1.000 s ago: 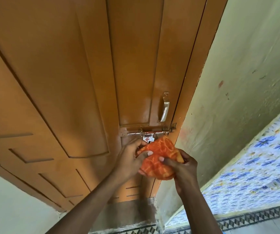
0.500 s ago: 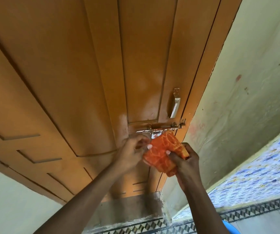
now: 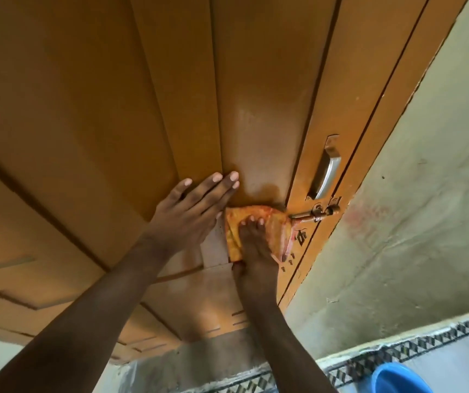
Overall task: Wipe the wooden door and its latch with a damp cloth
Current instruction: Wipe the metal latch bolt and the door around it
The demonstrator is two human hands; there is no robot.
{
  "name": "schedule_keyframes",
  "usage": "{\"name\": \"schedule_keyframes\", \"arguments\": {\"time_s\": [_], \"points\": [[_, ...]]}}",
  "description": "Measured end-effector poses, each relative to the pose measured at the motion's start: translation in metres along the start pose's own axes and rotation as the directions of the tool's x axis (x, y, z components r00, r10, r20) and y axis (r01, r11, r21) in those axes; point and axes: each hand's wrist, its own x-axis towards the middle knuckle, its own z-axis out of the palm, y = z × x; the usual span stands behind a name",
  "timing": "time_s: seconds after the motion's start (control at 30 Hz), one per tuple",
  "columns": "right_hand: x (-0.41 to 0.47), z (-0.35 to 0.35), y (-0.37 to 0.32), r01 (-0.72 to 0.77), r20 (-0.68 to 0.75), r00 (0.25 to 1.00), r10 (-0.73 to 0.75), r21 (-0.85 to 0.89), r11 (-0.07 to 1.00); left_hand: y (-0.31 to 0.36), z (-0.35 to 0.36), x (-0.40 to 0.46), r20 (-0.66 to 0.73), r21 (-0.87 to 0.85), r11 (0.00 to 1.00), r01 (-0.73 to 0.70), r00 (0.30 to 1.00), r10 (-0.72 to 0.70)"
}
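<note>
The brown wooden door [image 3: 100,109] fills most of the head view. Its metal latch bolt [image 3: 317,213] runs across the right edge, below a silver pull handle [image 3: 325,174]. My right hand [image 3: 253,251] presses an orange patterned cloth [image 3: 270,225] flat against the door, over the left part of the latch. The cloth hides that part of the bolt. My left hand [image 3: 193,208] lies flat on the door panel just left of the cloth, fingers spread, holding nothing.
A pale green wall [image 3: 411,208] stands right of the door frame. A patterned tile border [image 3: 397,353] runs along the floor edge. Part of a blue basin [image 3: 397,378] shows at the bottom right, near my right forearm.
Both hands held the cloth below the latch before. Now my left hand has let go and lies flat on the door, and my right hand has pushed the cloth up onto the latch.
</note>
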Motion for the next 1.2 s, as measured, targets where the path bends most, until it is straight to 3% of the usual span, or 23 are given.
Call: {"name": "schedule_keyframes", "arguments": {"time_s": [0.07,0.23,0.37,0.43,0.5,0.53,0.6,0.67,0.73,0.8,0.87,0.93,0.97,1.2], "points": [[-0.005,0.009,0.02,0.122,-0.053,0.99,-0.129,-0.122,0.985,0.002,0.008,-0.003,-0.054,0.055,0.998,-0.007,0.999,0.01],[-0.004,0.03,0.004,-0.01,-0.205,0.979,-0.005,-0.069,0.998,0.005,0.018,-0.004,-0.14,0.092,0.996,0.017,0.99,-0.004],[-0.016,0.026,0.021,0.251,-0.075,0.96,-0.27,-0.194,0.948,0.005,0.019,-0.005,-0.157,0.103,0.995,0.018,0.988,-0.002],[-0.017,0.011,0.03,0.136,-0.188,0.967,-0.174,-0.202,0.97,0.005,0.02,-0.005,-0.157,0.114,0.993,0.019,0.988,-0.001],[-0.013,0.016,0.018,-0.092,-0.323,0.943,0.081,-0.019,0.996,0.006,0.021,-0.005,-0.168,0.12,0.992,0.027,0.986,-0.006],[-0.011,0.025,0.005,-0.136,-0.349,0.924,0.153,0.074,0.988,0.007,0.022,-0.005,-0.174,0.117,0.993,0.034,0.985,-0.013],[-0.006,0.04,-0.017,-0.112,-0.347,0.927,0.146,0.116,0.987,0.007,0.023,-0.004,-0.185,0.097,0.995,0.036,0.983,-0.017],[-0.01,0.044,-0.019,-0.063,-0.311,0.947,0.076,0.052,0.997,0.007,0.023,-0.004,-0.188,0.092,0.995,0.032,0.982,-0.014],[-0.021,0.04,-0.008,-0.093,-0.342,0.933,0.116,0.082,0.992,0.008,0.023,-0.006,-0.18,0.102,0.994,0.04,0.984,-0.021],[-0.029,0.033,-0.007,-0.307,-0.38,0.815,0.438,0.358,0.882,0.008,0.023,-0.006,-0.168,0.103,0.994,0.042,0.985,-0.024],[-0.029,0.025,-0.012,-0.503,-0.287,0.588,0.756,0.603,0.62,0.008,0.023,-0.007,-0.161,0.093,0.995,0.04,0.987,-0.025],[-0.017,0.016,-0.015,-0.573,-0.272,0.39,0.88,0.676,0.463,0.007,0.021,-0.008,-0.157,0.098,0.994,0.039,0.987,-0.023],[-0.008,0.014,-0.014,-0.571,-0.245,0.344,0.906,0.712,0.409,0.007,0.021,-0.007,-0.156,0.099,0.994,0.038,0.988,-0.022],[0.019,0.026,-0.036,-0.53,-0.094,0.43,0.898,0.779,0.336,0.007,0.02,-0.007,-0.15,0.104,0.994,0.022,0.989,-0.006]]}}
